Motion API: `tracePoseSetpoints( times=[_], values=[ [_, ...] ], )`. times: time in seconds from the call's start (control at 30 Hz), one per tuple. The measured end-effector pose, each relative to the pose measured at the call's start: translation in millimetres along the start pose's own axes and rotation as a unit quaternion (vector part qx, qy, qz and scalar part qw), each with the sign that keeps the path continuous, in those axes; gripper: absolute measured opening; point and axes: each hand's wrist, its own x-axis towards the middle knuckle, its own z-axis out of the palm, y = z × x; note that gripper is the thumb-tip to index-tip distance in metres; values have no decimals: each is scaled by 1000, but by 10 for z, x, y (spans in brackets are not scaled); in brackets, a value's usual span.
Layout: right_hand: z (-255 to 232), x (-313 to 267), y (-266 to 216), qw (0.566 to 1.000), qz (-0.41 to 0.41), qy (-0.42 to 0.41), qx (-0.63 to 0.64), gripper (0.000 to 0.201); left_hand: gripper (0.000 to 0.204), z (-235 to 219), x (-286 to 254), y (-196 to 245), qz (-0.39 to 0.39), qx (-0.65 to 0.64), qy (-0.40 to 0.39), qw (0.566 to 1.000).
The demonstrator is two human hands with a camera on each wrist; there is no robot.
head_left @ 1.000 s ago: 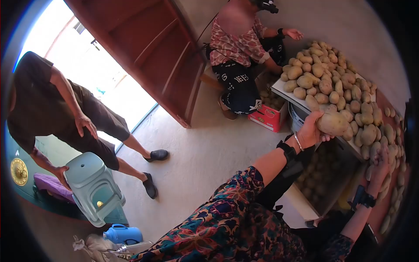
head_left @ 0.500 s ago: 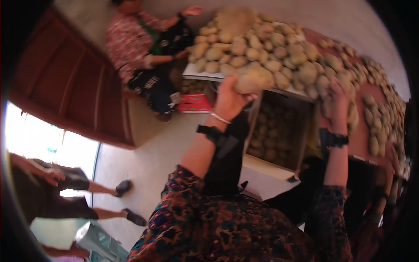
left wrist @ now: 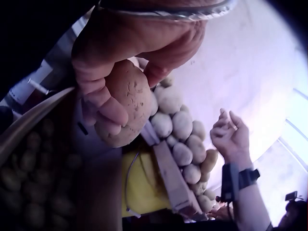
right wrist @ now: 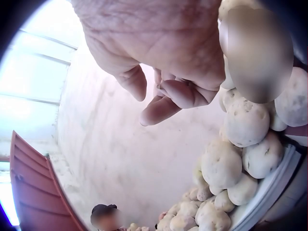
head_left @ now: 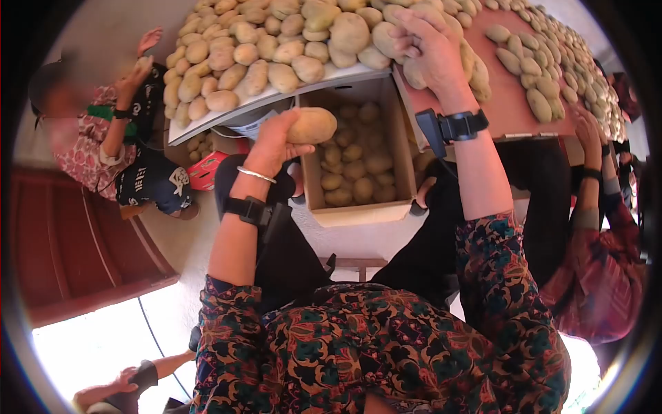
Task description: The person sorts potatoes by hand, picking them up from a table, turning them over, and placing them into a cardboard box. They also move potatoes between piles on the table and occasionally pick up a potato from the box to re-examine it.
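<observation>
My left hand (head_left: 274,143) grips a large tan potato (head_left: 314,125) between its thumb and fingers, above the near-left part of an open cardboard box (head_left: 365,215). Inside that box lie several potatoes (head_left: 357,165). Pitted skin shows on the held potato (left wrist: 131,98) in the left wrist view, with fingers wrapped round its side. My right hand (head_left: 438,62) is raised over the near edge of the potato pile (head_left: 276,52). Its fingers (right wrist: 161,108) bend loosely with nothing between them in the right wrist view, and the piled potatoes (right wrist: 245,122) lie beside it.
Potatoes also cover parts of the reddish tabletop (head_left: 500,103) at the right. A person in a patterned shirt (head_left: 89,138) sits at the left near a red box (head_left: 205,172). Another person's hand (head_left: 589,131) reaches the table at the right. A red door (head_left: 83,234) stands left.
The head view has swung round to the right. My left hand still holds the potato, now over the cardboard box instead of the board's edge. My right hand has lifted from the potatoes.
</observation>
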Motion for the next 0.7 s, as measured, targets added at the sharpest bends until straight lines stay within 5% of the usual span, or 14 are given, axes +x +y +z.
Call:
tracePoseSetpoints(
  times=[0.1, 0.23, 0.3, 0.37, 0.7],
  values=[
    [107, -108, -80, 993, -34, -57, 93, 9, 45, 181, 254, -490, -63, 3, 27, 998],
    [128, -91, -122, 998, -1, -22, 53, 12, 45, 345, 536, -921, -144, -41, 82, 985],
    [54, -34, -81, 1000, 7, 5, -30, 21, 48, 393, 643, -1015, -124, -63, 60, 988],
    [93, -77, -170, 1000, 18, -9, -13, 22, 39, 501, 809, -1100, -108, -88, 128, 982],
    [88, -64, -246, 998, 6, 52, 21, 23, 21, 730, 543, -415, -36, -21, 109, 993]
  ],
)
